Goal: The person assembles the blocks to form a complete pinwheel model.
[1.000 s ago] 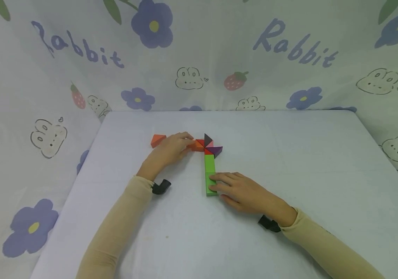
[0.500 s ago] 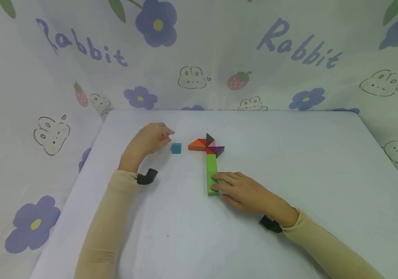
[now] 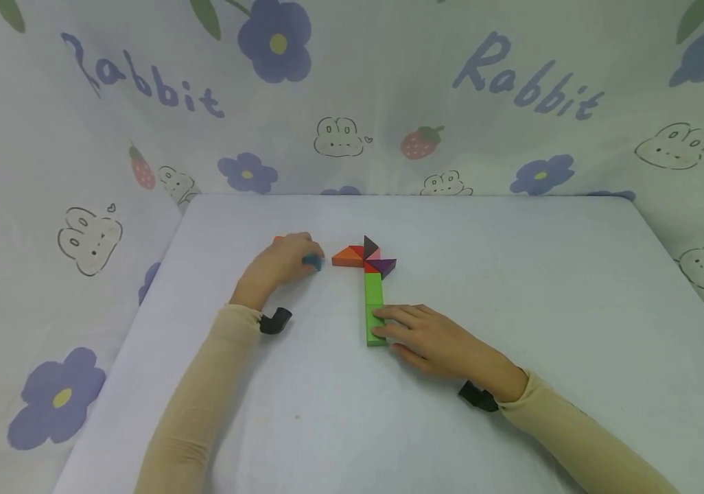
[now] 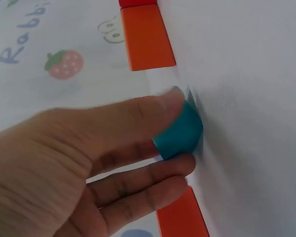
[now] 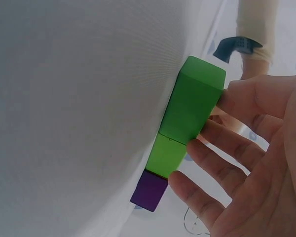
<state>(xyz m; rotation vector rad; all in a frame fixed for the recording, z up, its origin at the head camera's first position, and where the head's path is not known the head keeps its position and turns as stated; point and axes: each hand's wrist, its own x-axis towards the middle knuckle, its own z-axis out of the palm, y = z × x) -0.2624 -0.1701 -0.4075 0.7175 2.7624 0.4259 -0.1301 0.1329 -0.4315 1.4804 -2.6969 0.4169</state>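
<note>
My left hand (image 3: 284, 264) pinches a small blue block (image 4: 182, 131) between thumb and fingers, low over the white table. Just behind that hand, an orange-red block (image 4: 182, 215) shows partly; most of it is hidden by the hand in the head view. My right hand (image 3: 429, 339) rests with fairly straight fingers on the nearer green block (image 3: 373, 336). A lighter green block (image 3: 374, 288) lies end to end with it. Beyond these, a pinwheel of triangular blocks holds an orange one (image 3: 346, 258), a dark one (image 3: 369, 247), a purple one (image 3: 384, 265), plus red and pink ones.
The white table (image 3: 543, 295) has a back edge along a cloth (image 3: 383, 82) printed with rabbits, flowers and strawberries. Both wrists carry black camera mounts (image 3: 276, 320) close above the tabletop.
My left hand first moved left from beside the pinwheel, leaving the blue block uncovered, then came back right and took hold of it. The right hand stays on the green block.
</note>
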